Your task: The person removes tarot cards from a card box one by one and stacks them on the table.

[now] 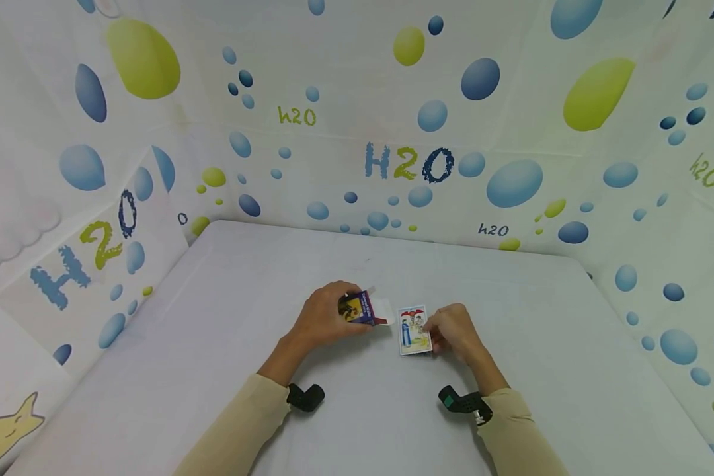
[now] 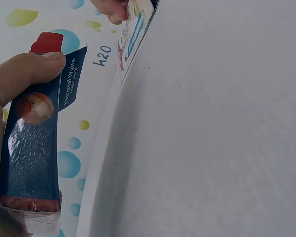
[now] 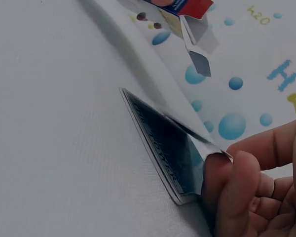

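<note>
Two beige sleeves reach in over the near edge of the white table. The cards look already out of the box, stacked face up near the table's middle; the emptied box, flap open, lies just left of them. The right hand pinches the stack's right edge, lifting it slightly. The left hand, knuckles up, grips the box.
</note>
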